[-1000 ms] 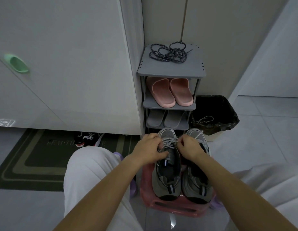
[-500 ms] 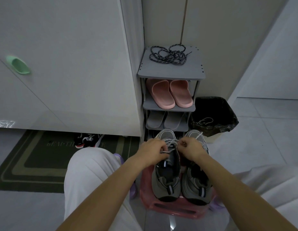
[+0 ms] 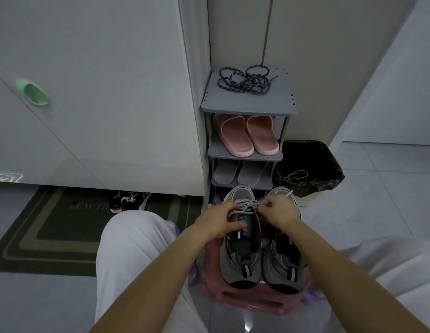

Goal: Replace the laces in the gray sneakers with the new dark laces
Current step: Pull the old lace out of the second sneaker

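the person sits low with both knees spread, and a pink plastic stool point(image 3: 252, 301) stands on the floor between them. two gray sneakers sit side by side on it, touching, toes pointing to 12 o'clock. the left gray sneaker point(image 3: 241, 251) has a light gray lace point(image 3: 244, 207) threaded across its front eyelets. the left hand point(image 3: 218, 221) grips this sneaker at the upper, thumb lying across the dark tongue and fingers curled in at the lace rows. the right hand point(image 3: 277, 211) is closed in a pinch on the lace at its 3 o'clock side, knuckles up, and hides much of the front of the right gray sneaker point(image 3: 285, 265).

at 12 o'clock from the stool stands a narrow gray shoe rack point(image 3: 247, 105). the new dark laces point(image 3: 245, 80) lie in a loose tangle on its top shelf, well apart from the hands. pink slippers point(image 3: 245, 135) are on the shelf below, and gray slippers point(image 3: 238, 173) under those.

at 1 o'clock, just beside the rack, is a bin with a black bag point(image 3: 312, 162), with a pale lace point(image 3: 294, 175) lying inside. at 9 o'clock a dark doormat point(image 3: 65, 219) lies under a white cabinet point(image 3: 101, 92) with a green handle point(image 3: 32, 92), and a black sneaker point(image 3: 130, 200) shows at the cabinet's foot.
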`<state>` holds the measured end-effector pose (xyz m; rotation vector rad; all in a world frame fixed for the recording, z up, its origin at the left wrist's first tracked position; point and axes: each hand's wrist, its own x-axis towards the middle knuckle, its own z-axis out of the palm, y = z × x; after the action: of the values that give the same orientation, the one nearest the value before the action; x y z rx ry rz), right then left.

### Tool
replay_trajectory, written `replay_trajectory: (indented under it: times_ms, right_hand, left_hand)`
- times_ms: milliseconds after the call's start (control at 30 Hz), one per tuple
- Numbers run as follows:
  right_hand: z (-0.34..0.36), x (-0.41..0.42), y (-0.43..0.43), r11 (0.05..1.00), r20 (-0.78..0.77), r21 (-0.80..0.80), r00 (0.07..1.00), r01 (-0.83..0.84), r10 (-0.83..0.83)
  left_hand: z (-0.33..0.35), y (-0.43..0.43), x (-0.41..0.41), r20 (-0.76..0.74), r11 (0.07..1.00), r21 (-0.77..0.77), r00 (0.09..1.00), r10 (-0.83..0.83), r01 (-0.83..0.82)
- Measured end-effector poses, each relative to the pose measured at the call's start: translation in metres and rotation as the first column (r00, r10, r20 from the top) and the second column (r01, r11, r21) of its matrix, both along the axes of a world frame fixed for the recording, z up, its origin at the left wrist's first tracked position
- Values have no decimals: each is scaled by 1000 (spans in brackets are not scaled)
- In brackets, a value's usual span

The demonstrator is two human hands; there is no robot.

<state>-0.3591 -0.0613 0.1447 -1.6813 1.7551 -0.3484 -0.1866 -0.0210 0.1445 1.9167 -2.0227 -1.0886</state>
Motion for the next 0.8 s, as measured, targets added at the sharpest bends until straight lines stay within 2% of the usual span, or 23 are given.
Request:
replay_trajectory:
  times_ms: [100,267,400,567,667,800]
  right_hand:
    - [-2,1,0,999,-1,-10,999,38,-38]
    - [-4,0,1,997,21,51,998,-53,52]
    - [-6,-4,0,999,-2,20,999,-47,48]
    - [-10,-5,0,997,123,61,991,39,-46]
    - [-7,-2,4,997,17,58,999,-50,49]
    - [-6,-3,5,999,-30,35,999,-40,41]
  left_hand:
    - [0,-1,-1,-13,1000,18,1000,8,-8]
    - [0,-2,-1,-19,999,31,999,27,-26]
    - [1,-2,-3,18,1000,17,1000,7,-7]
    - [2,-2,-4,48,1000,17,999,-7,6]
    - [1,-2,-5,54,1000,12,999,-3,2]
    - [1,-2,-6,62,1000,9,998,-6,5]
